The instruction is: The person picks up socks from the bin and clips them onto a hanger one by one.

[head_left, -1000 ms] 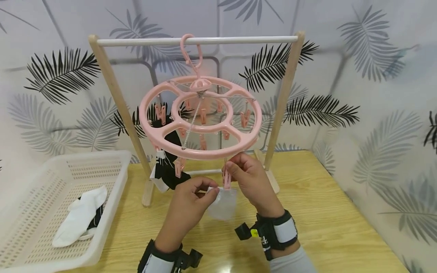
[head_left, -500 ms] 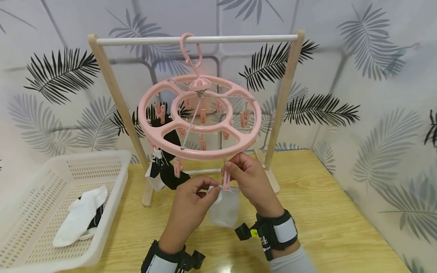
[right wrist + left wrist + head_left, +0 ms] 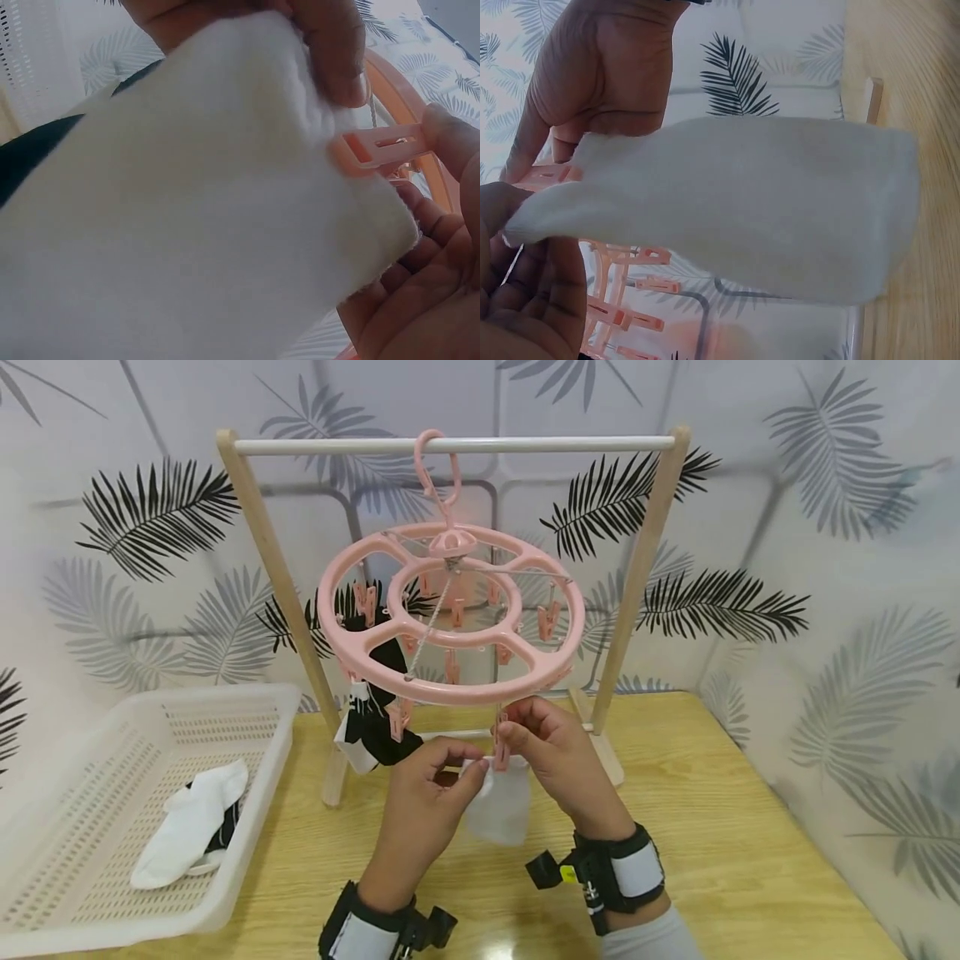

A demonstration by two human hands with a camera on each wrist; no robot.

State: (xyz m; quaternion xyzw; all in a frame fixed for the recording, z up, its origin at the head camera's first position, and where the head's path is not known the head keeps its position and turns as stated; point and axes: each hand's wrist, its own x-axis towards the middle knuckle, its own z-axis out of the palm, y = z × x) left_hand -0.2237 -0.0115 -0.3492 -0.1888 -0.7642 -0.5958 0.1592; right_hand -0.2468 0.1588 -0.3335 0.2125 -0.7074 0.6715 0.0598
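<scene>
My left hand pinches the top edge of a white sock between thumb and index finger. Below the front rim of the pink round drying hanger, my right hand pinches a pink clothespin by its upper end. In the right wrist view the lower end of the clothespin sits over the sock's cuff. The sock hangs down in front of the table, and the left wrist view shows its full length.
A black-and-white sock hangs from the hanger's left side. Several unused clothespins dangle around the ring. The hanger hooks over a white bar on a wooden stand. At left, a white basket holds more socks.
The clothespin's end now overlaps the white sock's cuff further, with the cuff higher against it. Both hands keep their pinches. The head view has shifted slightly, and the hanging black-and-white sock has swung a little.
</scene>
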